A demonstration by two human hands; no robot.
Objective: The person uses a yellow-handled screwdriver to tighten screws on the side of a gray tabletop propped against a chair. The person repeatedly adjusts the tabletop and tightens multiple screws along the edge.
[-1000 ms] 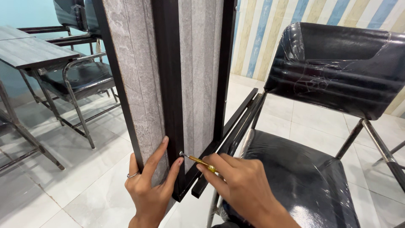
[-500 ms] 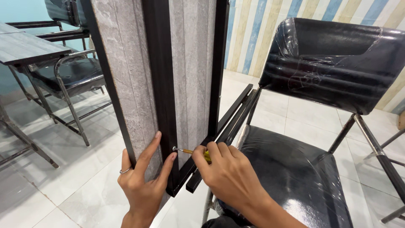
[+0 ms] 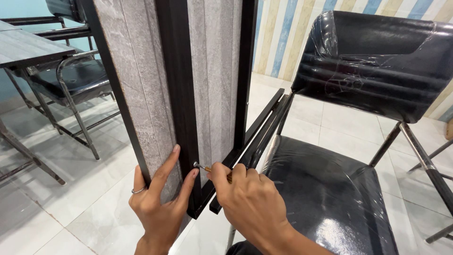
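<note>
Right hand (image 3: 250, 193) is pinched shut on a small yellow-handled screwdriver (image 3: 214, 171), and I see its metal tip meeting a screw (image 3: 195, 164) on the dark strip (image 3: 177, 94) just left of my knuckles. Left hand (image 3: 160, 208) lies open, fingers (image 3: 166, 165) spread flat against the panel (image 3: 137, 94), index and thumb framing the screw, clamped on nothing. That panel rises straight up from both hands, tilted a little: grey stone-look boards set between black wooden strips, with a black edge running down to a corner just below my left thumb. A ring (image 3: 138, 191) shows on the left hand. Right of the grip, the panel's lower rail leans on a black padded chair (image 3: 358, 71) wrapped in shiny plastic. Far left of my hands stand a table (image 3: 28, 47) and another chair (image 3: 80, 78) on the white tiled floor (image 3: 61, 203).
</note>
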